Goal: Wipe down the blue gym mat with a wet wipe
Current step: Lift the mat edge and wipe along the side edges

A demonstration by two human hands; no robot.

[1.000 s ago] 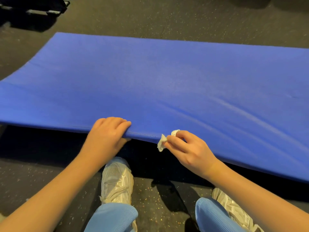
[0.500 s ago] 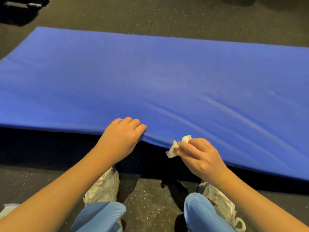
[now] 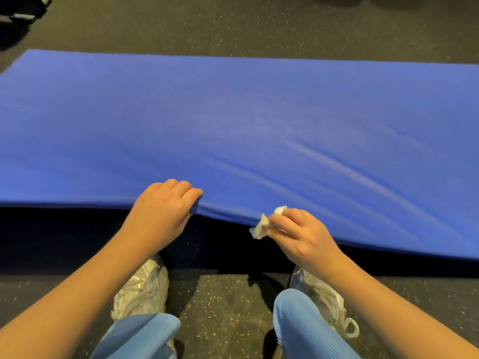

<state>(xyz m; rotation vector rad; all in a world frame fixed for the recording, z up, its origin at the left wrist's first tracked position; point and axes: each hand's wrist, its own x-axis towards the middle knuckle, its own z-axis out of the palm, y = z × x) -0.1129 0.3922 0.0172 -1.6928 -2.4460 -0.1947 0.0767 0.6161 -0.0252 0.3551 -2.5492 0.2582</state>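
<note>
The blue gym mat [image 3: 246,120] spans the whole width of the view, its near edge lifted off the floor with a dark gap under it. My left hand [image 3: 166,211] grips that near edge, fingers curled over the top. Just to the right, my right hand [image 3: 298,234] pinches a crumpled white wet wipe [image 3: 264,224] against the same edge of the mat.
Dark speckled rubber floor [image 3: 220,301] lies in front of and behind the mat. My white sneakers [image 3: 142,288] and blue trouser legs [image 3: 305,325] are below the mat's edge. A dark object [image 3: 20,9] sits on the floor at the top left.
The view has shifted a little, and both hands have stayed at the mat's near edge. My left hand keeps its grip and the right hand still holds the wipe beside it.
</note>
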